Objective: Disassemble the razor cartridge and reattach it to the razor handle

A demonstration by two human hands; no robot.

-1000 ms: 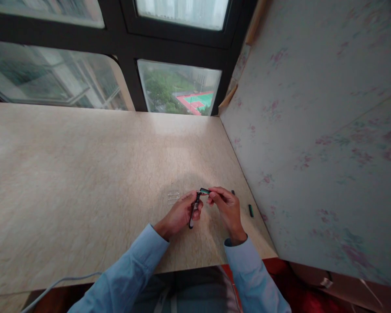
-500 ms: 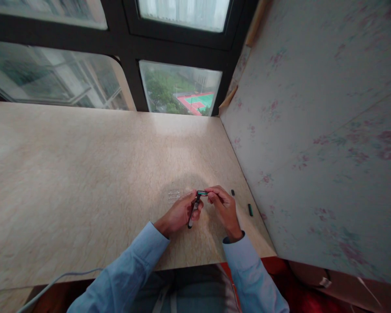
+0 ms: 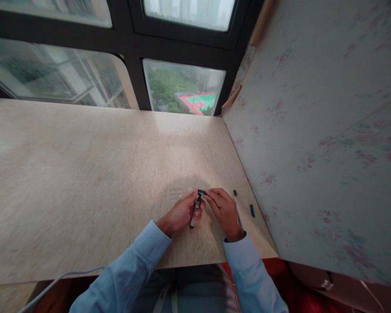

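My left hand [image 3: 182, 214] is closed around a black and silver razor [image 3: 195, 211], with its handle pointing down toward me. At the top of the razor is its dark head with a green strip [image 3: 201, 192]. My right hand [image 3: 224, 212] pinches the right end of that head between thumb and forefinger. A clear plastic case [image 3: 176, 194] lies just beyond my left hand. Right of my right hand, a green and black piece like a razor cartridge [image 3: 252, 211] rests on the surface. A slim white item with a dark tip [image 3: 235, 193] lies partly hidden behind my right hand.
The pale marbled countertop [image 3: 84, 174] reaches back to a dark window frame [image 3: 182, 48]. A floral-papered wall [image 3: 313, 143] bounds it on the right. A pale cable [image 3: 65, 274] crosses the front left edge.
The razor head has tilted, its right end lower, while my right fingers stay on it. The whole view has shifted slightly.
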